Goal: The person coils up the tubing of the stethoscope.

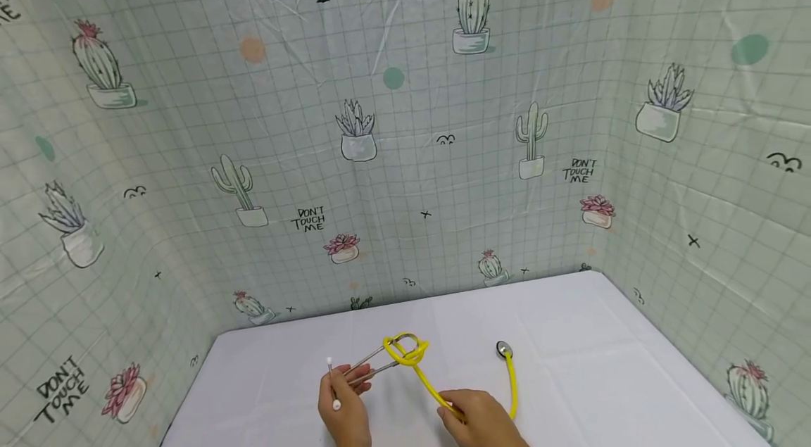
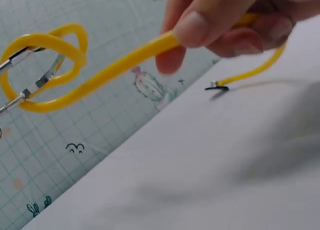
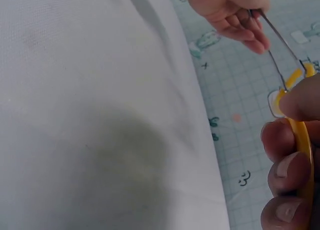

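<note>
A stethoscope with yellow tubing (image 1: 428, 385) is held up over the table between both hands. My left hand (image 1: 344, 401) grips its metal ear tubes near the white eartips (image 1: 336, 405). Where the tubing meets the metal, it is looped around the ear tubes, as the left wrist view shows with the yellow loop (image 2: 50, 107). My right hand (image 1: 478, 417) pinches the tubing below that loop, fingers (image 3: 287, 172) curled round it in the right wrist view. Past the right hand the tubing bends back to the chest piece (image 1: 503, 349), which lies on the table.
The white-covered table (image 1: 272, 362) spreads under both hands. Behind it and at both sides hangs a pale green grid curtain (image 1: 405, 172) printed with cacti, meeting the table's back edge.
</note>
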The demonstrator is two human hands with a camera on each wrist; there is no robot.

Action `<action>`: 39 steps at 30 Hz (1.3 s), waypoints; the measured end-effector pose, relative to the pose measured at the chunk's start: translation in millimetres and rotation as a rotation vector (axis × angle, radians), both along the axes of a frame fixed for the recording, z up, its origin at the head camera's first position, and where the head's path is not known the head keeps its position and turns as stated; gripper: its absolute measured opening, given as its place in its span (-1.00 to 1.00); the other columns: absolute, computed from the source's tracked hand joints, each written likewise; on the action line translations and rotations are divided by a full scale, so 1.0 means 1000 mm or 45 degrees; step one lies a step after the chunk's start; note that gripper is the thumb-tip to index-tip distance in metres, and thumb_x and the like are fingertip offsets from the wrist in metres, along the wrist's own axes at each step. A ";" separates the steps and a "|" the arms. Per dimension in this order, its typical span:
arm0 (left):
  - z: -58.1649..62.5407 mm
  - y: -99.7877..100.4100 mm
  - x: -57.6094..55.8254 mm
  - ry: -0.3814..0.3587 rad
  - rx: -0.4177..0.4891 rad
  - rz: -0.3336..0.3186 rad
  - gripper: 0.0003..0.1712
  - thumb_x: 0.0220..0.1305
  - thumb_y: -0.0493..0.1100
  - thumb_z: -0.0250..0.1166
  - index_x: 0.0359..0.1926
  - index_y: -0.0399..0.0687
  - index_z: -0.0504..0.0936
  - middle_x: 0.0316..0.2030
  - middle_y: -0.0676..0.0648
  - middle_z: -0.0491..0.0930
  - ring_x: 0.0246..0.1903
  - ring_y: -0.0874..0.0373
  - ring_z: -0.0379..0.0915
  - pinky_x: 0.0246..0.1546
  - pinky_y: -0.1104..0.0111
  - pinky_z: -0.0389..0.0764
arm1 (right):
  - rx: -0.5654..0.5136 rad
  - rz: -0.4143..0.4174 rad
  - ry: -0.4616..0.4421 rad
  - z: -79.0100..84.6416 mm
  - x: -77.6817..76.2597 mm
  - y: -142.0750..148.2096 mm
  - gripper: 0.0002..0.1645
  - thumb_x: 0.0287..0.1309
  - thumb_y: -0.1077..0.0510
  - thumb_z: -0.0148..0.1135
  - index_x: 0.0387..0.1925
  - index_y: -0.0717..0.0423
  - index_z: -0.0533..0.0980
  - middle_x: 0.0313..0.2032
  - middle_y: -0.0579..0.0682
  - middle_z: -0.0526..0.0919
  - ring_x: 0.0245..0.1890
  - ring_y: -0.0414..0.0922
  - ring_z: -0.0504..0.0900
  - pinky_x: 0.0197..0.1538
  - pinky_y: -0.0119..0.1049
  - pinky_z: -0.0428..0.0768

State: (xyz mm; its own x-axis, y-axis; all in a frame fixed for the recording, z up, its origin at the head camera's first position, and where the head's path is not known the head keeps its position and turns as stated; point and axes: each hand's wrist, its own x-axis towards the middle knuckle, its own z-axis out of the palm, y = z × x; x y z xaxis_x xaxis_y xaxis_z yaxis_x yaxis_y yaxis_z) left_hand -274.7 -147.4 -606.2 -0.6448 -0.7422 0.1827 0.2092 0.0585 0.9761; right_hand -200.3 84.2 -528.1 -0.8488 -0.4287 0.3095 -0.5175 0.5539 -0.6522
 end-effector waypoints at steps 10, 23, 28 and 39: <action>0.036 0.013 0.031 0.181 -0.005 -0.014 -0.50 0.59 0.03 -0.14 -0.17 -0.35 0.49 -0.47 -0.15 0.72 -0.56 0.15 0.68 -0.63 0.50 0.58 | 0.125 0.066 0.123 0.009 0.004 0.005 -0.75 0.24 0.07 0.34 -0.19 0.18 0.70 -0.43 -0.24 0.68 -0.45 -0.42 0.49 -0.31 -0.34 0.64; 0.076 0.033 0.054 0.080 -0.186 -0.049 -0.69 0.61 -0.19 -0.09 -0.19 -0.33 0.48 -0.44 -0.17 0.72 -0.54 0.26 0.62 -0.54 0.50 0.59 | 0.014 0.115 0.641 0.021 0.005 0.003 -0.89 0.04 0.25 0.42 -0.32 0.12 0.69 -0.48 -0.31 0.57 -0.49 -0.51 0.42 -0.38 -0.67 0.46; 0.079 0.032 0.056 0.113 -0.360 -0.077 -0.72 0.59 -0.24 -0.06 -0.23 -0.32 0.50 -0.44 -0.12 0.74 -0.53 0.26 0.62 -0.55 0.50 0.58 | -0.054 0.104 0.783 0.026 0.003 0.006 -0.84 -0.06 0.29 0.46 -0.36 0.08 0.68 -0.52 -0.34 0.47 -0.52 -0.53 0.34 -0.41 -0.73 0.38; 0.081 0.023 0.057 0.121 -0.492 -0.306 -0.72 0.58 -0.28 -0.08 -0.26 -0.24 0.51 -0.45 -0.07 0.74 -0.51 0.21 0.67 -0.55 0.41 0.65 | -0.059 0.165 0.912 0.037 -0.002 0.012 -0.94 0.20 0.14 0.41 -0.30 -0.03 0.65 -0.44 -0.30 0.49 -0.54 -0.50 0.30 -0.44 -0.77 0.26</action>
State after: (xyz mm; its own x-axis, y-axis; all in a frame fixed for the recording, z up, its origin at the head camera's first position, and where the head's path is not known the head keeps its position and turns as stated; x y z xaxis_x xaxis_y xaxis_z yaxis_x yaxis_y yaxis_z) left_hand -218.1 -124.3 -525.1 -0.7572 -0.4395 0.4832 0.3491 0.3529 0.8681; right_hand -202.4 96.3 -491.2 -0.3743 -0.4852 0.7902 -0.8859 0.4390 -0.1501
